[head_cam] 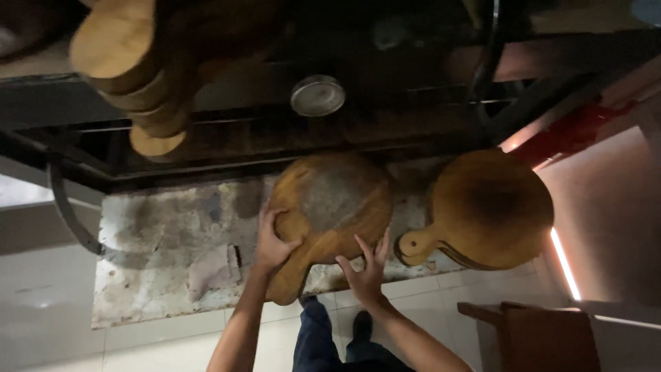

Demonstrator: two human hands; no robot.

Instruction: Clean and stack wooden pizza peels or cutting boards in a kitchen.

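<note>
My left hand (273, 241) grips the round wooden board's (330, 207) left edge; right hand (368, 265) lies open, fingers spread, vs its lower rim. Board sits left of the second paddle board (492, 207) (w/ handle). Best keep both palms steady, lift level.

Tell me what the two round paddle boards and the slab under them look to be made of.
Held board: likely wood, brown and matte, with a worn grey patch. Second board: the same look, darker at the centre. Slab: perhaps painted metal or stone; stained and peeling, too dim to tell.
</note>
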